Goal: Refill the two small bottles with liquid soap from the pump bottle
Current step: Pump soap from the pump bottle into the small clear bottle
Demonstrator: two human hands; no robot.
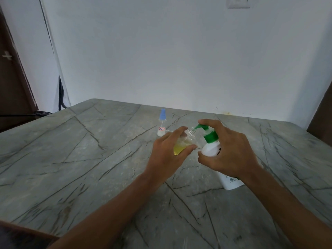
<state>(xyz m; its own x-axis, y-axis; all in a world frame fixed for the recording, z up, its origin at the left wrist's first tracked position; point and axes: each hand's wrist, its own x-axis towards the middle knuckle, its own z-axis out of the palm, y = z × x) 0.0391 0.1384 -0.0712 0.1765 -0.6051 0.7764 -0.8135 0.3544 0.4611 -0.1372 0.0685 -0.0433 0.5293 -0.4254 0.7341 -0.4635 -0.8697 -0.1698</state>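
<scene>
My left hand (166, 154) grips a small clear bottle (183, 145) with yellow liquid in its lower part, tilted so its open neck meets the green spout. My right hand (228, 151) holds the white pump bottle (211, 150) with a green pump head (203, 127); its index finger lies on top of the pump. The pump bottle leans toward the small bottle, its base on the table. A second small clear bottle (162, 125) with a blue cap and a small label stands upright farther back.
The grey veined stone table (89, 168) runs to a white wall at the back. A thin white stick-like piece (169, 131) lies beside the blue-capped bottle. A dark door and cables sit at the left, dark wood at the right edge.
</scene>
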